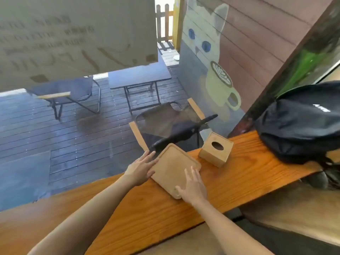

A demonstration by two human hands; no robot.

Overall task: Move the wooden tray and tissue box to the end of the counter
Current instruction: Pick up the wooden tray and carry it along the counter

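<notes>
- The tray [173,167] lies flat on the desk [239,173], with its far corner at the desk's outer edge, perhaps just over it.
- The left hand [140,169] rests against the tray's left edge, fingers spread and straight; its grip is not closed on anything, only touching.
- The right hand [193,186] lies flat on the tray's near right corner, fingers splayed, likewise gripping nothing.
- The tissue box [216,150] stands just beyond the tray to the right, close by but apart from it; neither hand touches it.
- A black bag [301,122] fills the desk's far right end, well past the box.
- Judged from this, the tray step is in hand: both palms look set to slide or lift it, and the box is not yet dealt with.
- The next move likely calls for closing the fingers under or round the tray's edges, or pressing down and pushing it along the desk.
- The box sits in the tray's path rightward, so it may need shifting first or going round.
</notes>
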